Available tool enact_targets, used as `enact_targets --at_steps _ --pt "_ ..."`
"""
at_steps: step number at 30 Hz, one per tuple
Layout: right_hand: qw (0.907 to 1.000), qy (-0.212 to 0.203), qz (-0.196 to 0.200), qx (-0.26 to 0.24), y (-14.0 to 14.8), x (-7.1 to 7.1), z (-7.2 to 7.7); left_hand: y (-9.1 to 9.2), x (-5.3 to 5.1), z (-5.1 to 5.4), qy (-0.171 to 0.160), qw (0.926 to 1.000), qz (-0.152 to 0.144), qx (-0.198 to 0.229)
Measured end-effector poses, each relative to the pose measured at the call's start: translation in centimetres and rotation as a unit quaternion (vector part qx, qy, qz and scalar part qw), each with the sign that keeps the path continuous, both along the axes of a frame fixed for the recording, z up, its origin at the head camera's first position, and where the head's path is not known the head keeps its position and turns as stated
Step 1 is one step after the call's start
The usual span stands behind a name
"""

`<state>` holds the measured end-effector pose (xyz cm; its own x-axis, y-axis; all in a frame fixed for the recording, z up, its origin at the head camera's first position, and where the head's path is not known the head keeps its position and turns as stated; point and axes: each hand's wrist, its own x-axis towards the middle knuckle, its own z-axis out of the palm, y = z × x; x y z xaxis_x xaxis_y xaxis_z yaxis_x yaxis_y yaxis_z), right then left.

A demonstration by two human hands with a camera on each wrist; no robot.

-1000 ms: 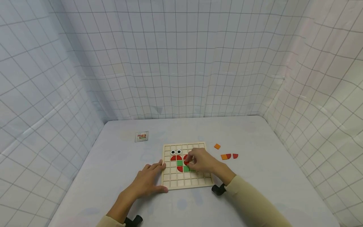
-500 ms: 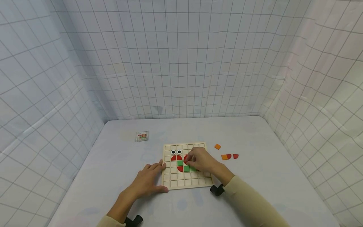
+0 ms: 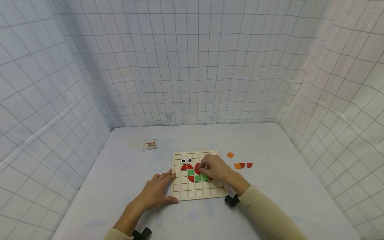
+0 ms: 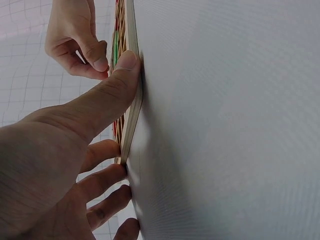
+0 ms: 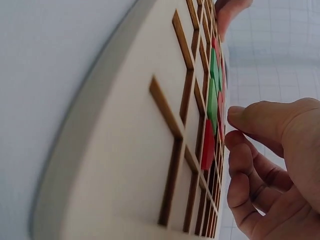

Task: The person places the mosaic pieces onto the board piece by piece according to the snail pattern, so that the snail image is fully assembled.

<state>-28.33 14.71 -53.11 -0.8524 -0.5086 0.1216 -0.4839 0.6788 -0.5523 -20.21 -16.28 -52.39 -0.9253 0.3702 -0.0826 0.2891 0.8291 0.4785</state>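
Observation:
A square wooden grid board (image 3: 183, 194) lies on the table. Set in it are two eye tiles (image 3: 190, 160), several red quarter-round tiles (image 3: 190, 179) and green square tiles (image 3: 190, 172). My left hand (image 3: 154, 191) rests against the board's near left corner, thumb at the front edge and fingers at the left edge. My right hand (image 3: 216, 169) is over the board, fingertips beside a red rounded shape (image 3: 197, 171). In the right wrist view the thumb (image 5: 245, 116) and index finger stand slightly apart, and no tile shows between them. The right hand covers part of the board.
Right of the board lie an orange square tile (image 3: 230, 155), another orange square (image 3: 237, 166) touching a red quarter-round piece (image 3: 242, 165), and a separate red piece (image 3: 249, 165). A small picture card (image 3: 150, 144) lies at the back left. Grid-patterned curtains (image 3: 192, 66) surround the table.
My right fingertips have shifted slightly to the right, showing more of the red shape on the board. The left hand stays at the board's corner.

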Motion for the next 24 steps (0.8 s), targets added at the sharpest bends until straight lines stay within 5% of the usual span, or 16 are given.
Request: enact_targets --at_steps 12,24 --pt "0.9968 0.019 -0.076 -0.016 4.0 -0.7 0.2 0.0 -0.2 -0.5 0.008 0.9998 0.001 -0.018" --pt "0.9825 0.053 -0.178 -0.012 8.1 -1.6 -0.7 -0.1 -0.2 -0.5 0.004 0.9998 0.0 -0.019"
